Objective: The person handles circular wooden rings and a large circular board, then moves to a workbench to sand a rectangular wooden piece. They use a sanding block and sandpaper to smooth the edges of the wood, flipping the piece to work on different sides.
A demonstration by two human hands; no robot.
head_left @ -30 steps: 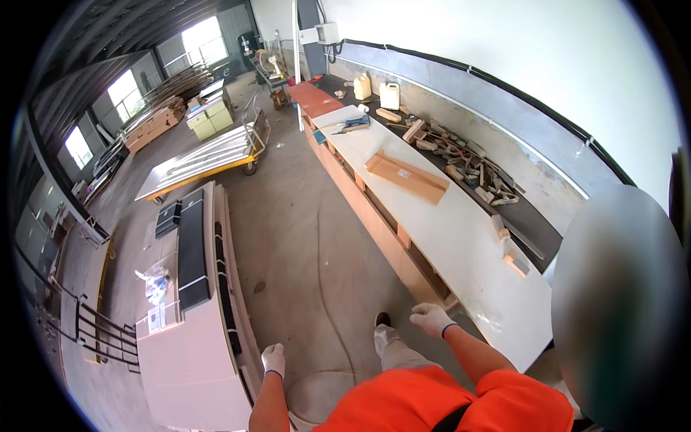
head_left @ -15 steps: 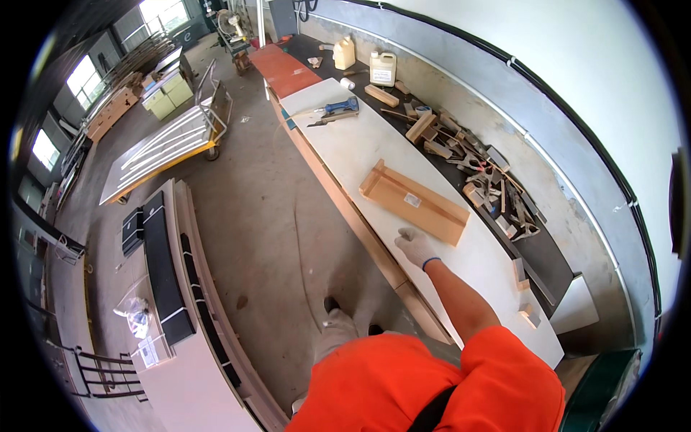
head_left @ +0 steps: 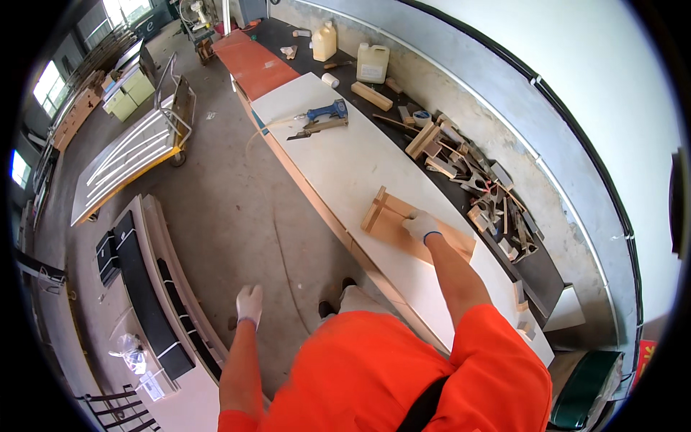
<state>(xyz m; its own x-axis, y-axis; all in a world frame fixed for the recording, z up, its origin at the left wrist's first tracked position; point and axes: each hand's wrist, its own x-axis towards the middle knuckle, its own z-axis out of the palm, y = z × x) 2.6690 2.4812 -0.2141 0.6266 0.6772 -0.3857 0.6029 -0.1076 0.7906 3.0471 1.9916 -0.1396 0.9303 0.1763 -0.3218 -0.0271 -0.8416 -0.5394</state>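
My right hand [head_left: 417, 225], in a pale work glove with a blue cuff, is on the middle of a shallow brown wood-like piece with raised strips [head_left: 389, 229]. Its fingers are curled down on the piece near the long strip, and the fingertips are partly hidden. The piece lies slantwise on a long white board [head_left: 317, 162] on the workbench. Off to the left, over the floor, hangs my gloved left hand [head_left: 250, 302], fingers drawn together with nothing seen in them.
A blue power tool [head_left: 327, 109] lies farther up the board. Wood offcuts [head_left: 468, 173] and two jugs [head_left: 372, 63] line the wall side. A hose [head_left: 277, 237] crosses the floor. At left are stacked panels [head_left: 155, 302] and a flat cart [head_left: 137, 151].
My right hand has moved from beside the brown piece onto its middle, covering where a white label showed. My left hand has come into view at the lower left. The view has shifted.
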